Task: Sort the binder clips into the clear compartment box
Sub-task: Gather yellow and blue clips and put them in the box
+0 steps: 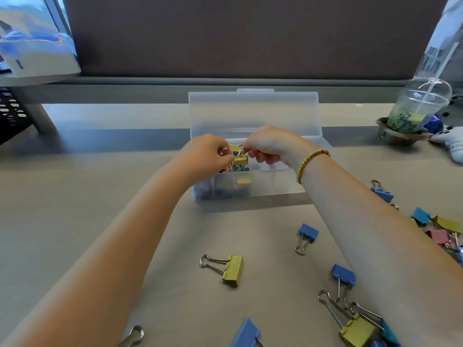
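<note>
While both hands hover over the left part of the clear compartment box (253, 182), each is pinching at a yellow binder clip (241, 160) held just above the clips already inside: the left hand (208, 152) has its fingertips closed on wire handles at the clip's left, and the right hand (269, 147) pinches a wire loop at the top of it. A second yellow clip seems to sit right behind the first (I cannot tell whether the two are hooked together or merely touching). These things look light and stiff, sprung steel with a painted body, and I judge the wire handles the natural place to take hold, since the smooth body would be slippery and the handles tend to snag on one another in a pile. The clip is a small folded yellow wedge with silvery looped handles; under it, in the box, pink, blue and yellow bodies show through the frosted wall, crowded toward the left compartments, while the right end looks bare. The lid (254, 112) stands open at the back. On the desk (100, 171) nearer me lie loose clips: a yellow one (231, 269), a blue one (307, 234), and a tangle of mixed colours (438, 229) off to the right beyond the right forearm.
</note>
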Tool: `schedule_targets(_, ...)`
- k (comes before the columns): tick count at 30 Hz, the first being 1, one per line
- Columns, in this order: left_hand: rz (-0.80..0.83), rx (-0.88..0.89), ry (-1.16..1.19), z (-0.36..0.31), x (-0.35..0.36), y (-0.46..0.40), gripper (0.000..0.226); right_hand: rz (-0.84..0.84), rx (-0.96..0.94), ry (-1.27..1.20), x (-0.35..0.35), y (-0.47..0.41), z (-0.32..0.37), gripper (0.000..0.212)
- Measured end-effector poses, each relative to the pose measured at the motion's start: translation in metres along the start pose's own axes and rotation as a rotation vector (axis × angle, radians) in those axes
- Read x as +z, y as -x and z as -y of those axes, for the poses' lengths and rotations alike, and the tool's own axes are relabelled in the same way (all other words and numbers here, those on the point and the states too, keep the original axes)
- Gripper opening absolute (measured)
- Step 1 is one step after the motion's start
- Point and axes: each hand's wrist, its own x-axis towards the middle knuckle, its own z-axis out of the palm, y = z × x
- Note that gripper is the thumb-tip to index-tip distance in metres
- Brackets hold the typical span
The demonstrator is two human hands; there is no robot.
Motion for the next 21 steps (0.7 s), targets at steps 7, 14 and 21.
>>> schedule_targets(7, 0.066, 0.019, -0.054, -0.002, 0.001, -0.003, 0.021, -0.11, -0.096, 0.14, 0.008, 0.0, -0.001, 0.024)
schedule_targets(14, 0.063, 0.025, -0.079, -0.005, 0.002, -0.003, 0.02, -0.032, -0.085, 0.262, -0.004, 0.012, -0.007, 0.016)
schedule_targets(21, 0.106, 0.007, -0.104, -0.007, 0.005, -0.006, 0.022, 0.068, -0.11, 0.39, -0.003, 0.022, -0.004, 0.025)
